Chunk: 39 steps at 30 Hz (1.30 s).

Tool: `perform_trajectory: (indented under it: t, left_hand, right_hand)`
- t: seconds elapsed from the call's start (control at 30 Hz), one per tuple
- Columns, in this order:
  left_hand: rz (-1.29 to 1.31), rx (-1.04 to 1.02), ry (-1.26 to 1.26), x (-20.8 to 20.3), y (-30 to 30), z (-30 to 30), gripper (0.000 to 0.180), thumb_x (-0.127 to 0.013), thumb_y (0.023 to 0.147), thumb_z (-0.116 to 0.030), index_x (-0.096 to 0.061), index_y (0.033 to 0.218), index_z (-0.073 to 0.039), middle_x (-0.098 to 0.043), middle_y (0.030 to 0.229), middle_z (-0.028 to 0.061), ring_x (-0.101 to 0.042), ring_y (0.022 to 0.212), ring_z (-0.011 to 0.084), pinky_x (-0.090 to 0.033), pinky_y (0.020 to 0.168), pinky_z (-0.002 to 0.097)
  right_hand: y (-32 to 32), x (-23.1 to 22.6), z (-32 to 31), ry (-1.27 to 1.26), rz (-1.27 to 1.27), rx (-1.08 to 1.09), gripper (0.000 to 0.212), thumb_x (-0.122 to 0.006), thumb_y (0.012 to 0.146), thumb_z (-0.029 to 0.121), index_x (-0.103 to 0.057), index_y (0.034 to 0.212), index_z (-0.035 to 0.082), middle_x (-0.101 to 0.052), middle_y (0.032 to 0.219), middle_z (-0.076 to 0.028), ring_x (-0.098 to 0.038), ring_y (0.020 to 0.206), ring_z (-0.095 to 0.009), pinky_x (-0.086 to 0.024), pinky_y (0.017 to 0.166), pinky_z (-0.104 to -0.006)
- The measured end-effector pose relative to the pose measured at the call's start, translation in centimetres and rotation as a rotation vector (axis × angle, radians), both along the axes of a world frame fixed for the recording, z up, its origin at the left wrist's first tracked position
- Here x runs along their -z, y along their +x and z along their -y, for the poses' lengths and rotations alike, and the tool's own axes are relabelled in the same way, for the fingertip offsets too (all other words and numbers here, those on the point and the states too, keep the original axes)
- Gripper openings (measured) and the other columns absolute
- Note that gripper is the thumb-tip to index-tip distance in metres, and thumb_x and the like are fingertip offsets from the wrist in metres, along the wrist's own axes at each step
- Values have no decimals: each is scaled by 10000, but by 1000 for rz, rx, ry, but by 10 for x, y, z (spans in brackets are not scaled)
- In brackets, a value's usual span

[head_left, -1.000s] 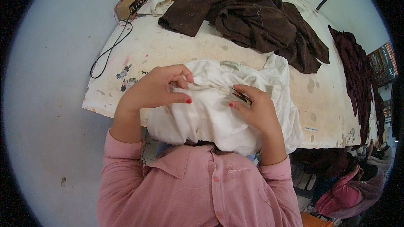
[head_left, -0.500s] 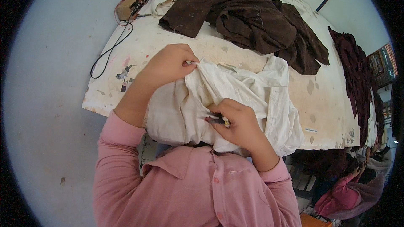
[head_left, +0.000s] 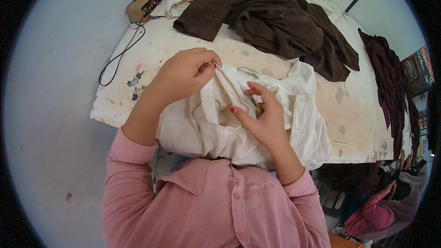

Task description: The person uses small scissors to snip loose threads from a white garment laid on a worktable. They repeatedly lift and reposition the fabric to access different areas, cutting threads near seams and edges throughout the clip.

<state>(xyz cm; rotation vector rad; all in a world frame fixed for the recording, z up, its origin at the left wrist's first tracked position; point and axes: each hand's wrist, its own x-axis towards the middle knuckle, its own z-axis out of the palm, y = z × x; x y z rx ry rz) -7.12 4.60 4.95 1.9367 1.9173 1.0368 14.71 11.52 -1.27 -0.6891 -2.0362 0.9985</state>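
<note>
A cream-white garment (head_left: 183, 131) lies bunched at the table's near edge and across my lap. My left hand (head_left: 186, 71) pinches its seam edge between closed fingertips, pulling the cloth up. Over the garment's middle is my right hand (head_left: 266, 117), its thumb and forefinger spread apart. Small thread snips (head_left: 258, 109), dark with a yellowish part, sit in its palm, mostly covered by the fingers. Just beyond the garment's far edge shows a curved metal loop (head_left: 248, 71), partly under cloth; its kind is unclear.
The stained pale table (head_left: 358, 124) carries a dark brown garment (head_left: 275, 18) at the back. A brown box with a red light (head_left: 147, 4) and a black cable (head_left: 120, 57) is at far left. Maroon cloth (head_left: 383, 73) hangs over the right edge. Another person (head_left: 374, 213) is at lower right.
My right hand has moved up and away from the seam, and its thumb and forefinger have spread. The garment's opening has widened. My left hand keeps its pinch, shifted slightly right.
</note>
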Motion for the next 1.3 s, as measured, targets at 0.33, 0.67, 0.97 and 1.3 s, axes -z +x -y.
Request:
perform_trajectory:
  t: [0.33,0.67,0.97,1.3]
  left_hand:
    - [-289,205,273,7,32,-2,225,-707,718,-127,-644,929,-84,-590,876,59,-601,838,276,-475,736,383]
    - [155,-324,460,16,-61,-11,185,-629,877,-89,-710,1040,-57,-703,956,75,-650,884,171,-507,726,275]
    - [52,104,-60,21,-1,-17,253,-646,819,13,-662,1064,-45,-648,1017,89,-620,948,197,-515,775,317]
    - [-340,-397,86,22,-102,-24,286,-596,750,79,-676,997,-43,-639,991,131,-632,943,311,-489,834,365]
  right_hand:
    - [5,-4,-12,-704,-85,-223,207,-634,908,185,-684,1011,13,-591,740,63,-469,628,-39,-362,570,-208]
    - [13,-4,-15,-924,-217,-179,158,-621,925,167,-680,992,37,-573,750,87,-462,652,-21,-356,580,-198]
    - [12,-9,-12,-97,-65,-92,220,-683,874,205,-684,980,12,-606,795,-55,-561,735,-154,-427,677,-235]
    - [79,-16,-17,-18,543,334,620,-719,771,218,-481,1342,175,-596,1064,-167,-630,906,-324,-525,734,-389]
